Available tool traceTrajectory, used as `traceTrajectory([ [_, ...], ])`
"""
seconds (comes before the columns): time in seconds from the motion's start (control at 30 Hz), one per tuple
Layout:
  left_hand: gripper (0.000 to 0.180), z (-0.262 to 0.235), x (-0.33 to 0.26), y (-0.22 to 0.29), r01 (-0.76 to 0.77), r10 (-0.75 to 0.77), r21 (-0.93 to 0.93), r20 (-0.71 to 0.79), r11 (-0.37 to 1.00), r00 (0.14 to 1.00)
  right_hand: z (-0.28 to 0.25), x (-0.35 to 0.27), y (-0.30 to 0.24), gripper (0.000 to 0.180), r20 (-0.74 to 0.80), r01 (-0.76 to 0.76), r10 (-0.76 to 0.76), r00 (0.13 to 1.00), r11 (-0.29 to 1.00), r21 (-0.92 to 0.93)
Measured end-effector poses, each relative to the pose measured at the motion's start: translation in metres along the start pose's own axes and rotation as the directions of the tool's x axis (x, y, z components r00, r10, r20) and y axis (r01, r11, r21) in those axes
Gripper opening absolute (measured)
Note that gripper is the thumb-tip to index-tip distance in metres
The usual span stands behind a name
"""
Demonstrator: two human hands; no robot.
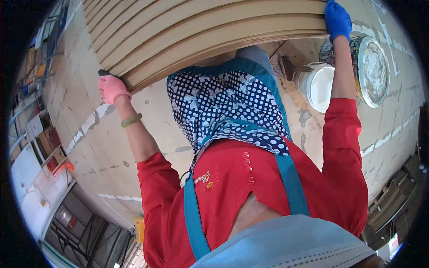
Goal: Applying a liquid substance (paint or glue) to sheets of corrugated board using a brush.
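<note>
Long tan boards (192, 38) lie close together in an overlapping, ridged row across the top of the head view, in front of my body. My left hand (112, 88), in a pink glove with dark fingertips, is closed on the left end of the nearest boards. At their right end, my right hand (338, 21) in a blue glove is closed round the edge. My arms are spread wide, one at each end. The undersides of the boards and some of my fingertips are hidden.
By my right forearm stand a white bucket (301, 87) and a larger paint-stained bucket (375, 71). The pale floor (111, 147) has worn patches and white lines. Shelving with boxes (49, 138) stands far left; stacked planks (393, 196) lie at lower right.
</note>
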State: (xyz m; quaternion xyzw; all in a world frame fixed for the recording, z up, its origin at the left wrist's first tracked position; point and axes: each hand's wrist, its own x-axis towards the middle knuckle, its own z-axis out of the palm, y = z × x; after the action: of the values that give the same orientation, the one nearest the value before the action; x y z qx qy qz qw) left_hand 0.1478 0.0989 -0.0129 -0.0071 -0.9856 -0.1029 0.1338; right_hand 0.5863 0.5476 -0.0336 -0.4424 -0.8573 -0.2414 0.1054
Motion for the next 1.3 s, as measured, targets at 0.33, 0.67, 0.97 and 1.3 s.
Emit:
traceTrajectory([
  [0.33,0.042,-0.019,0.025,-0.019,-0.203,0.198,0.027,0.127,0.979,0.972,0.026,0.019,0.023,0.03,0.098,-0.169,0.15,0.984,0.957,0.234],
  [0.67,0.05,-0.014,0.047,0.01,0.092,0.094,-0.347,0.484,0.934,0.87,0.024,0.031,-0.01,0.04,-0.062,0.059,0.026,0.998,0.116,0.992],
  [0.97,0.048,0.012,0.029,0.013,-0.077,0.099,-0.154,0.137,0.985,0.986,0.054,0.04,-0.027,0.045,-0.129,-0.082,0.075,0.989,0.995,-0.052],
  [1.3,0.048,-0.026,0.029,-0.057,-0.055,0.319,-0.5,0.462,0.865,0.827,0.054,0.012,0.059,0.041,-0.154,0.234,-0.197,0.968,0.501,0.833],
])
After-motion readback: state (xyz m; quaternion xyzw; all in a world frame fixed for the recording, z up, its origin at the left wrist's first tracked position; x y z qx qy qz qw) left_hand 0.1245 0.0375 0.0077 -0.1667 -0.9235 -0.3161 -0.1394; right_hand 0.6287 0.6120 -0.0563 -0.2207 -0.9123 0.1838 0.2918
